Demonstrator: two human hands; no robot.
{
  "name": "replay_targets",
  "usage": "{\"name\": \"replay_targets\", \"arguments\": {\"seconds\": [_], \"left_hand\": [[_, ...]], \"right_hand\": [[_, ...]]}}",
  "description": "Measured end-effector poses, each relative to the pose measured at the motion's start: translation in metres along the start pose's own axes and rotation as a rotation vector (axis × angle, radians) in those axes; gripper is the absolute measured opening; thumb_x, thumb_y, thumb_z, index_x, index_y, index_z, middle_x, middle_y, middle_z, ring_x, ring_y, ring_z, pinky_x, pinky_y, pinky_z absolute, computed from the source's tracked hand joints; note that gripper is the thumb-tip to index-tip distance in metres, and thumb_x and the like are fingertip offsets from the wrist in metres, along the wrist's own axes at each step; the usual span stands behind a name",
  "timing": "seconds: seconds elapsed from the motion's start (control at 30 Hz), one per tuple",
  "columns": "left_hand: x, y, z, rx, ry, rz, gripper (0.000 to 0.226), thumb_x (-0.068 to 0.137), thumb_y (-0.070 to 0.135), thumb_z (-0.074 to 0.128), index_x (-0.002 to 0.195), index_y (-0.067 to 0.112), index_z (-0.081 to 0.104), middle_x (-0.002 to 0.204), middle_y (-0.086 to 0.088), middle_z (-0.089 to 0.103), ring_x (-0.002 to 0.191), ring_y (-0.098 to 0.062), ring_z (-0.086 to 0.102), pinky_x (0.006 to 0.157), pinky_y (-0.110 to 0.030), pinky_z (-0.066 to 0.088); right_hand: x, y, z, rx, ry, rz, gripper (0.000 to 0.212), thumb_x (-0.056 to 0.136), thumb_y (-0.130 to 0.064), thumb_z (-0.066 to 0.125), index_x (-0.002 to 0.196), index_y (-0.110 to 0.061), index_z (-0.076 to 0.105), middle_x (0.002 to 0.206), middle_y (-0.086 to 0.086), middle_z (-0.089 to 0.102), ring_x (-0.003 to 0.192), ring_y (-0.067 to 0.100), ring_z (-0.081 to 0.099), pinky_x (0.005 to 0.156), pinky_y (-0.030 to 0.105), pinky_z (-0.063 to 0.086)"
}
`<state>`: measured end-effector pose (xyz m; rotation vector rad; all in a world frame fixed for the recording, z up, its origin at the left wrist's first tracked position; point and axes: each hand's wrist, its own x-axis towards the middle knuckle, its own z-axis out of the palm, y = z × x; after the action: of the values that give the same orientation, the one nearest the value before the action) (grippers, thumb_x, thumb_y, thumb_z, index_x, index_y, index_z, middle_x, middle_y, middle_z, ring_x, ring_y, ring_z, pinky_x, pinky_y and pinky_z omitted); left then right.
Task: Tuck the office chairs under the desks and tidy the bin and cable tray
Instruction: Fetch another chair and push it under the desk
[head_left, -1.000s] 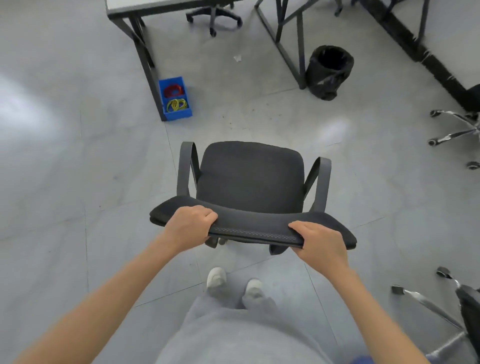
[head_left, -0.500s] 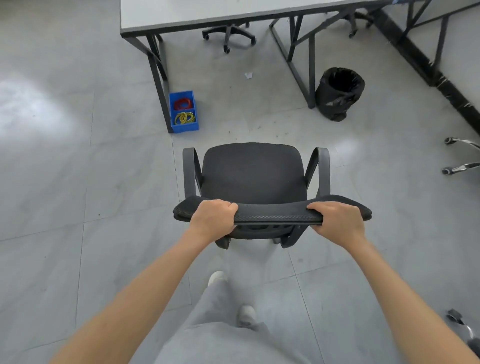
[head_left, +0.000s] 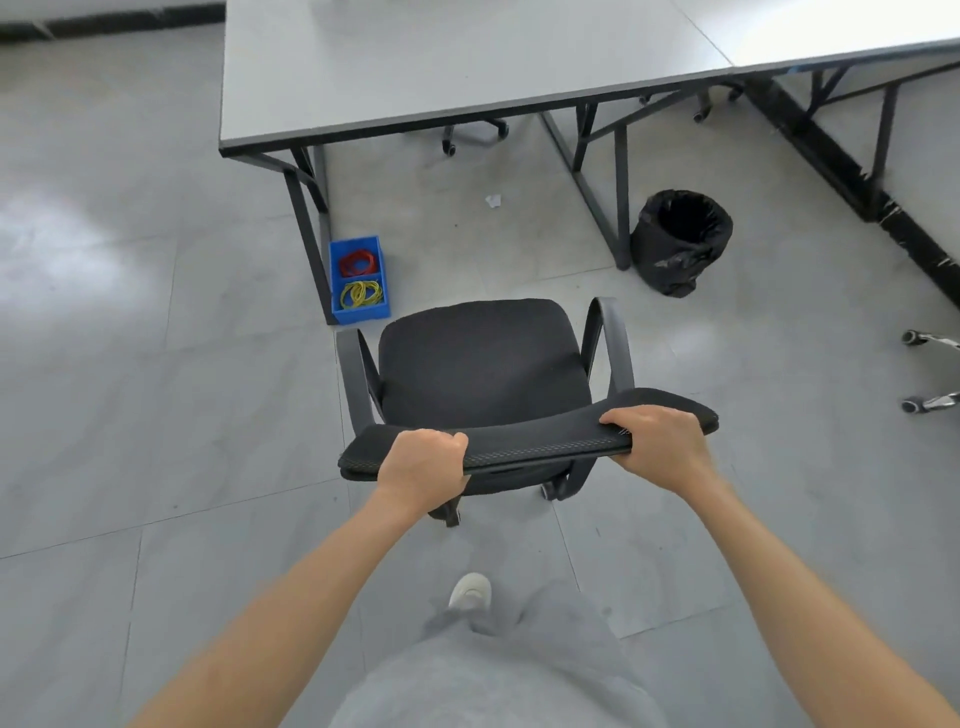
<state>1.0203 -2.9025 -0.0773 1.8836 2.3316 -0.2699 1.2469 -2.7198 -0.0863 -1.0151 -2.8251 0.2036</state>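
A black office chair (head_left: 483, 358) with armrests stands on the grey floor in front of me, facing a grey desk (head_left: 426, 67). My left hand (head_left: 422, 470) grips the top edge of the chair's backrest near its left end. My right hand (head_left: 655, 448) grips the same edge near the right end. A blue cable tray (head_left: 359, 280) with red and yellow cable coils lies on the floor against the desk's left leg. A black bin (head_left: 680, 241) lined with a black bag stands beside the desk's right leg.
A scrap of white paper (head_left: 493, 200) lies on the floor under the desk. Another chair's wheeled base (head_left: 474, 131) shows beyond the desk. Chrome chair legs (head_left: 932, 371) reach in at the right edge. A second desk (head_left: 852, 31) adjoins at the right.
I have walked forward, rolling the chair toward the desk. The desk, tray and bin are closer and lower in view. Both hands keep their grip on the backrest.
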Motion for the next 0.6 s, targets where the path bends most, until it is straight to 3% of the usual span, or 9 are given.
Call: {"name": "replay_targets", "arguments": {"seconds": [0.07, 0.2, 0.4, 0.47, 0.53, 0.6], "left_hand": [[0.019, -0.024, -0.002, -0.021, 0.023, -0.011, 0.025, 0.062, 0.033, 0.074, 0.069, 0.012, 0.061, 0.055, 0.0, 0.063, 0.049, -0.023, 0.059, 0.042, -0.024, 0.035], [0.062, -0.069, -0.004, -0.107, 0.055, -0.08, 0.021, 0.077, 0.03, 0.057, 0.089, 0.014, 0.064, 0.076, -0.002, 0.07, 0.07, -0.026, 0.064, 0.055, -0.029, 0.043], [0.111, -0.128, -0.011, -0.125, 0.036, -0.095, 0.022, 0.079, 0.03, 0.057, 0.096, 0.019, 0.064, 0.088, 0.004, 0.07, 0.082, -0.022, 0.065, 0.065, -0.031, 0.047], [0.124, -0.152, -0.01, -0.107, 0.042, -0.077, 0.021, 0.077, 0.028, 0.058, 0.094, 0.019, 0.064, 0.088, 0.005, 0.071, 0.082, -0.021, 0.066, 0.064, -0.032, 0.049], [0.139, -0.179, -0.011, -0.071, 0.091, -0.046, 0.018, 0.072, 0.024, 0.056, 0.085, 0.018, 0.066, 0.079, 0.004, 0.071, 0.073, -0.022, 0.067, 0.056, -0.032, 0.051], [0.154, -0.206, -0.015, -0.053, 0.123, -0.016, 0.022, 0.064, 0.025, 0.052, 0.078, 0.017, 0.067, 0.072, 0.003, 0.071, 0.064, -0.022, 0.068, 0.048, -0.031, 0.052]], "right_hand": [[0.028, -0.005, 0.004, 0.029, -0.012, -0.007, 0.032, 0.057, -0.022, 0.08, 0.087, -0.022, 0.072, 0.079, -0.007, 0.074, 0.073, 0.019, 0.07, 0.058, 0.026, 0.05], [0.088, -0.012, 0.01, 0.046, -0.038, -0.03, 0.021, 0.063, -0.023, 0.073, 0.085, -0.02, 0.071, 0.074, -0.004, 0.072, 0.072, 0.023, 0.067, 0.056, 0.026, 0.046], [0.155, -0.026, 0.015, 0.059, -0.162, -0.094, 0.013, 0.076, -0.022, 0.059, 0.083, -0.012, 0.063, 0.074, 0.001, 0.067, 0.071, 0.025, 0.062, 0.056, 0.027, 0.037], [0.17, -0.037, 0.018, 0.071, -0.123, -0.098, 0.012, 0.066, -0.018, 0.068, 0.07, -0.011, 0.059, 0.062, 0.0, 0.063, 0.058, 0.024, 0.06, 0.049, 0.025, 0.034], [0.184, -0.05, 0.021, 0.067, -0.08, -0.113, 0.024, 0.052, -0.018, 0.076, 0.06, -0.014, 0.054, 0.051, -0.004, 0.056, 0.046, 0.019, 0.054, 0.041, 0.022, 0.032], [0.203, -0.063, 0.025, 0.047, -0.059, -0.112, 0.025, 0.049, -0.021, 0.078, 0.06, -0.017, 0.055, 0.052, -0.007, 0.055, 0.046, 0.015, 0.054, 0.039, 0.022, 0.036]]}}
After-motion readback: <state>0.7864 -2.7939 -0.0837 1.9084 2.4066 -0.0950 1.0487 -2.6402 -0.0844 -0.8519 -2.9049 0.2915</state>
